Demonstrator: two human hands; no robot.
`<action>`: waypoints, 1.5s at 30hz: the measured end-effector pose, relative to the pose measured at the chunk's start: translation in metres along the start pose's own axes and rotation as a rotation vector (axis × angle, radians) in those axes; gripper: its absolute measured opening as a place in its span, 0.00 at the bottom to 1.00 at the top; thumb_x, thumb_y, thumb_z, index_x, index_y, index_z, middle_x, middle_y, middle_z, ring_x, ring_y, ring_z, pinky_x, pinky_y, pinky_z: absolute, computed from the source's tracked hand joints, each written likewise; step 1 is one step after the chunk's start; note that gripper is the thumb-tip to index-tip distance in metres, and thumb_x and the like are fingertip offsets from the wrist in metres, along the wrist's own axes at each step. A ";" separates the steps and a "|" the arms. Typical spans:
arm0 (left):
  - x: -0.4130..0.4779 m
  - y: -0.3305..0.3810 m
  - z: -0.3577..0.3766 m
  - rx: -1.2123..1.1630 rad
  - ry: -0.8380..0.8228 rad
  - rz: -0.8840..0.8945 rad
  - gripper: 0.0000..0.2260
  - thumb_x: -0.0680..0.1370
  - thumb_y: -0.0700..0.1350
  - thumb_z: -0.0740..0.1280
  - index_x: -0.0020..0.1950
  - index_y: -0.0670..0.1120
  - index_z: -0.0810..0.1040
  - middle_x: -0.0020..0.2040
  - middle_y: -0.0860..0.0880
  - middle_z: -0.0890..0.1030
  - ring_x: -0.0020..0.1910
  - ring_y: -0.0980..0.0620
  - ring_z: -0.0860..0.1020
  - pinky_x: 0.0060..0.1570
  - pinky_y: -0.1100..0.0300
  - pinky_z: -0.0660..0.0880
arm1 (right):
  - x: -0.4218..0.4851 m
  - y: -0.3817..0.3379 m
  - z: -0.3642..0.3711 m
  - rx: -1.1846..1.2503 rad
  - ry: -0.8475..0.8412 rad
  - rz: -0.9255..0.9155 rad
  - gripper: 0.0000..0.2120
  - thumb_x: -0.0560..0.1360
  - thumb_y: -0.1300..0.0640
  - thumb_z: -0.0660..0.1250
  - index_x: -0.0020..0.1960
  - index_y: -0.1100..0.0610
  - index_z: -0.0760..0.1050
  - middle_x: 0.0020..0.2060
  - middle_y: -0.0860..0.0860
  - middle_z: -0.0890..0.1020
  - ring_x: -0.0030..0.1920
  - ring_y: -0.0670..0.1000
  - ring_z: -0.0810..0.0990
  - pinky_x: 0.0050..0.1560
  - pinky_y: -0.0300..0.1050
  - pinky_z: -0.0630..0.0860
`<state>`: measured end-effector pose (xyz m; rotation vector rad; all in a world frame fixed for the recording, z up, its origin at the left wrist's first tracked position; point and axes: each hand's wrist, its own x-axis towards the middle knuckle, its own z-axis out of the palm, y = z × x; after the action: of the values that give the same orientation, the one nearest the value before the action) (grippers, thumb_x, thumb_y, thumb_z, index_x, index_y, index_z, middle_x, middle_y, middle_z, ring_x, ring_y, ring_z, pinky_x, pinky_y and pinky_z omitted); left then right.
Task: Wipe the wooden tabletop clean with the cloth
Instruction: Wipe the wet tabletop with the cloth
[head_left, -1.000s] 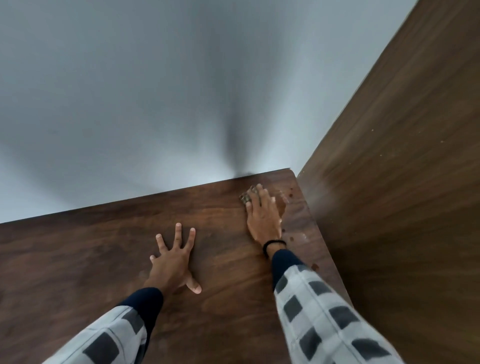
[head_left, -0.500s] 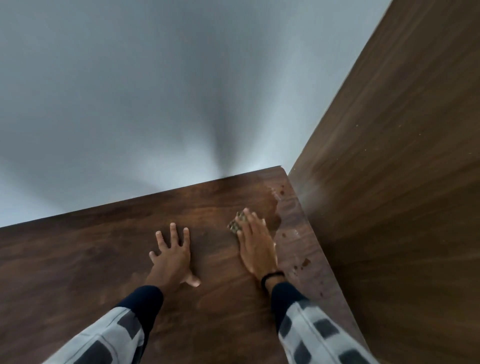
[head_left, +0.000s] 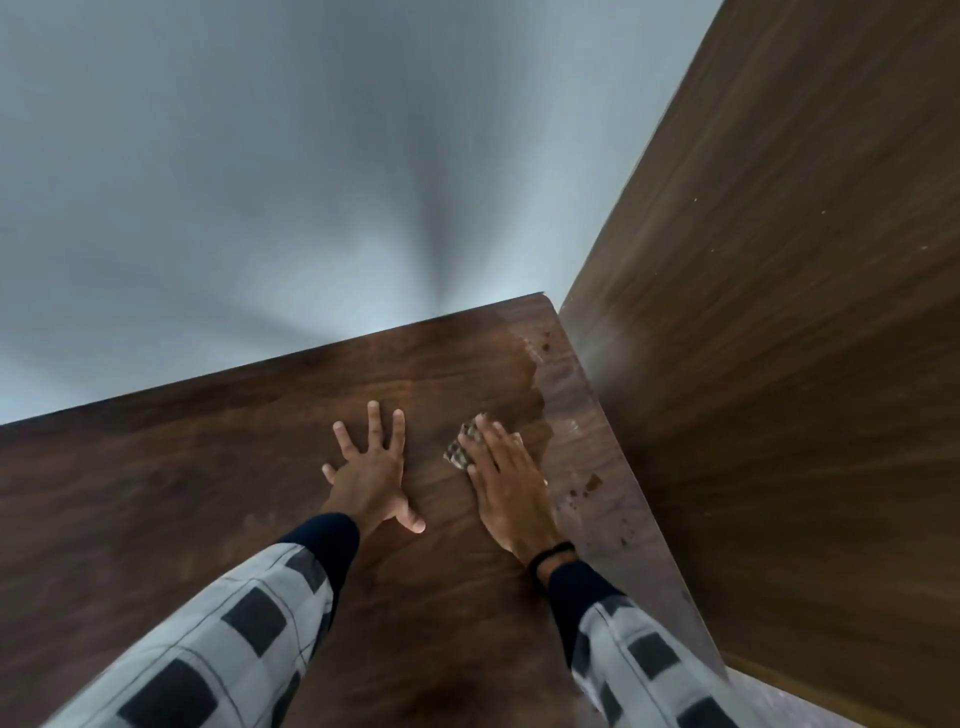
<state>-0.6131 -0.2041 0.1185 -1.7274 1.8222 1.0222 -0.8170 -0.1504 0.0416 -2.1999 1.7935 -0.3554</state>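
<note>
The dark wooden tabletop fills the lower half of the head view. My right hand lies flat on a small patterned cloth, pressing it onto the wood; only the cloth's left edge shows past my fingers. My left hand rests flat on the table with fingers spread, empty, a short way left of the cloth. A dull smeared strip with brown spots runs along the table's right edge, right of my right hand.
A tall dark wooden panel stands against the table's right edge. A pale grey wall rises behind the far edge. A strip of light floor shows at the bottom right.
My right hand has dragged the cloth back from the far right corner toward me and slightly left. My left hand has stayed flat in about the same spot.
</note>
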 end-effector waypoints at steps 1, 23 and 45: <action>0.001 0.000 -0.001 0.005 0.001 -0.001 0.70 0.60 0.55 0.84 0.79 0.53 0.29 0.74 0.50 0.21 0.74 0.31 0.28 0.69 0.25 0.51 | -0.005 0.009 -0.003 0.012 -0.041 -0.066 0.22 0.86 0.51 0.51 0.79 0.48 0.62 0.82 0.49 0.58 0.81 0.51 0.56 0.80 0.54 0.55; 0.000 0.001 0.000 0.038 0.011 -0.022 0.72 0.57 0.56 0.85 0.79 0.56 0.31 0.76 0.52 0.23 0.75 0.31 0.31 0.67 0.24 0.53 | -0.034 0.012 -0.015 -0.025 0.057 0.303 0.22 0.86 0.53 0.52 0.80 0.52 0.62 0.82 0.53 0.58 0.81 0.54 0.56 0.80 0.57 0.56; 0.000 0.005 0.000 0.050 0.012 -0.043 0.71 0.57 0.56 0.85 0.79 0.56 0.31 0.77 0.51 0.25 0.75 0.31 0.31 0.71 0.27 0.54 | -0.091 0.047 -0.030 -0.033 -0.030 0.237 0.22 0.87 0.53 0.51 0.81 0.49 0.59 0.82 0.51 0.56 0.81 0.53 0.55 0.80 0.59 0.54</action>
<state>-0.6178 -0.2043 0.1190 -1.7394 1.7947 0.9426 -0.8891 -0.0719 0.0514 -1.9719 2.0288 -0.2411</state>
